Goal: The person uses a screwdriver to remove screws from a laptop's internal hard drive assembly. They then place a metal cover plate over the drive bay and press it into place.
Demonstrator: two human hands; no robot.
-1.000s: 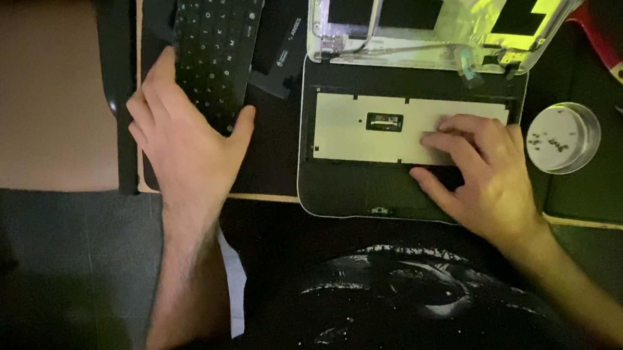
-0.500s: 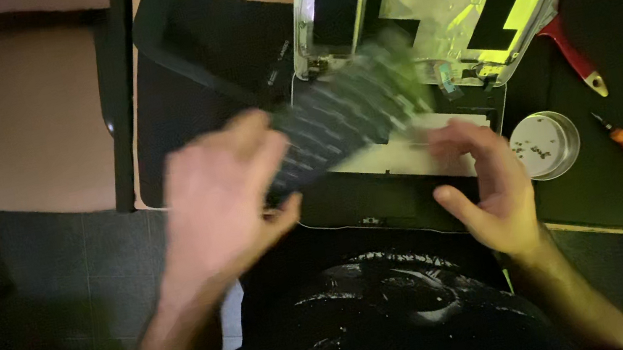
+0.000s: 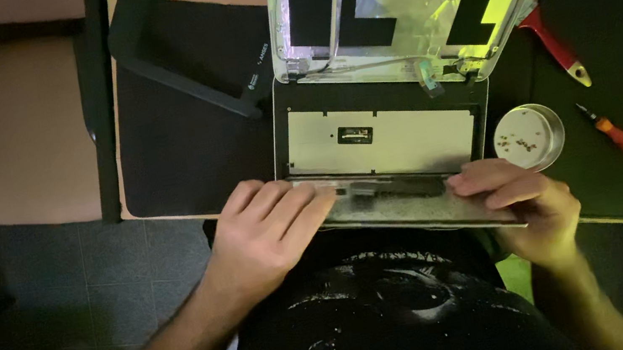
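Both hands on a flat grey keyboard panel held tilted at the near edge of the opened dark laptop base, over its palm-rest side and partly above the lap. Left hand laid flat on the panel's left end, fingers stretched out and close together, pressing down on top. Right hand at the panel's right end, fingers curled over the top edge with thumb underneath, pinching the panel. Beyond the panel, inside the laptop base, a bare pale metal keyboard tray with a small dark connector slot in its middle. Behind the laptop base, a stripped silver screen lid with black patches and foil, hinged open. Left of the laptop base, a black plastic screen bezel frame lying on a dark mat on the surface. Just right of the laptop base, a small round white dish holding tiny screws; farther right, an orange-handled screwdriver and red-handled pliers.
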